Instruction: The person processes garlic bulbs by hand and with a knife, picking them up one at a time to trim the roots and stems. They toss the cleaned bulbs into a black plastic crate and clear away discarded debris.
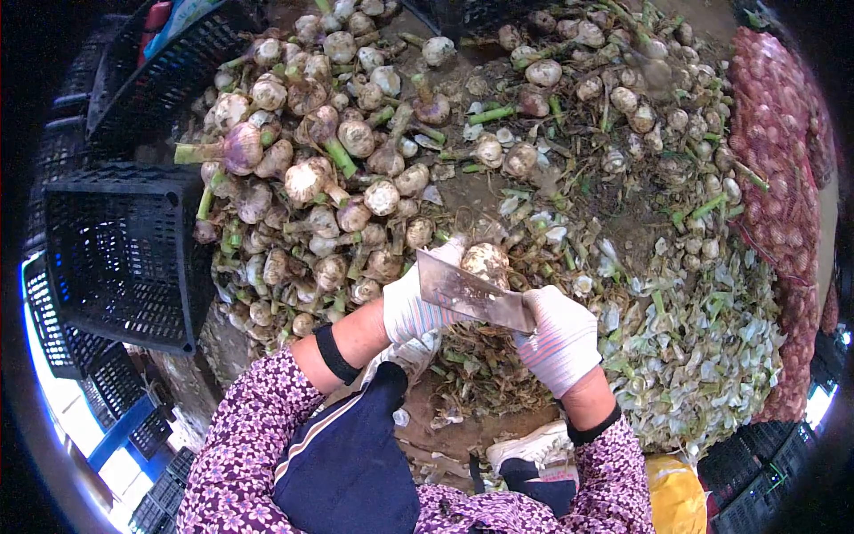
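Note:
My left hand [412, 307], in a striped white glove, is closed around a garlic bulb [486, 261] whose roots face up. Part of that hand is hidden behind the blade. In my right hand [560, 340], gloved the same way, is a cleaver-like knife [467, 294] with a broad, smeared blade. The blade lies across the near side of the bulb, between my two hands. Directly beyond my left hand, loose garlic bulbs [331, 271] with soil and cut stems are heaped on the ground.
A black plastic crate [124, 258] lies at the left. Garlic skins and leaf scraps [694, 347] cover the ground at right. Red mesh sacks [778, 178] full of bulbs line the right edge. Scattered bulbs [623, 102] lie at the far right. A yellow bag [676, 494] sits near my right elbow.

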`<state>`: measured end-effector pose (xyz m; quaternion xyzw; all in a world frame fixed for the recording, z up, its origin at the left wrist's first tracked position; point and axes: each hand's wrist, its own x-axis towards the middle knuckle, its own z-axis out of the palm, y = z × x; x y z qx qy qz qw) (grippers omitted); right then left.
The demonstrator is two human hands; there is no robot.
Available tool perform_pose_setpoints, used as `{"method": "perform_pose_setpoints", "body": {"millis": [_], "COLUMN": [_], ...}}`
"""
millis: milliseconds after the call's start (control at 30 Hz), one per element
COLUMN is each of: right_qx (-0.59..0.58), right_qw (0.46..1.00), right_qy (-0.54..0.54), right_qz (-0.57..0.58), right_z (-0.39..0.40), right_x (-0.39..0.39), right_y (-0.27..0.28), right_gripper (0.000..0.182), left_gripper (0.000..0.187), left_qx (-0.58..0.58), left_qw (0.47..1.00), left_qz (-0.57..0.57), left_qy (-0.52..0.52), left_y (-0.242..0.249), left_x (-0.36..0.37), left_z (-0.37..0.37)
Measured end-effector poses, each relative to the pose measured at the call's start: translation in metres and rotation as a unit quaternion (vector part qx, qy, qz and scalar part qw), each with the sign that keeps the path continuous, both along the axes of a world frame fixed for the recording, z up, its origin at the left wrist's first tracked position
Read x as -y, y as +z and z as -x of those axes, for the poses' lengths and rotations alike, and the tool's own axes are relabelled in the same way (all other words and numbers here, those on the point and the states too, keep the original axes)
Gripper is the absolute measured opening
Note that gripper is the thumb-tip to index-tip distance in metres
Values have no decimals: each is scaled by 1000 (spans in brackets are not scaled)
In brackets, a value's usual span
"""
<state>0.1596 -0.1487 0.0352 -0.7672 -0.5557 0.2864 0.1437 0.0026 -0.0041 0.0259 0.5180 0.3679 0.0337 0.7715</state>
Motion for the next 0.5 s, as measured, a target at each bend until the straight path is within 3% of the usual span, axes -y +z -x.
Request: {"method": "perform_pose_setpoints", "body": {"millis": [100, 167, 200, 267, 300, 367, 400, 467, 500], "right_qx": [-13, -23, -27, -32, -34, -52, -52, 88, 80], "right_qw": [1000, 1000, 999, 999, 998, 996, 996, 992, 992], "right_qy": [7, 15, 12, 8, 2, -3, -4, -26, -51], "right_qz": [-8, -8, -16, -22, -46, -73, -69, 83, 87], "right_z": [-1, 0, 2, 3, 2, -1, -9, -31, -42], "right_x": [-2, -3, -2, 0, 0, 2, 0, 16, 41], "right_y": [3, 0, -4, -14, -20, -29, -40, -68, -79], "right_gripper": [19, 20, 20, 21, 20, 19, 19, 23, 26], "left_gripper": [33, 28, 28, 47, 47, 69, 69, 63, 58], "left_qx": [22, 232, 230, 185, 185, 43, 43, -40, 71], "left_qw": [997, 929, 929, 982, 982, 991, 991, 936, 951], "left_qz": [65, 280, 281, -20, -18, 23, 26, -137, -153], "left_qy": [36, 71, 72, -15, -15, -126, -128, -321, -260], "left_y": [-33, -55, -51, -34, -35, -38, -25, 15, 28], "left_x": [3, 5, 4, 1, -4, -9, -12, -13, -9], "left_z": [7, 13, 16, 19, 20, 19, 10, -3, 3]}}
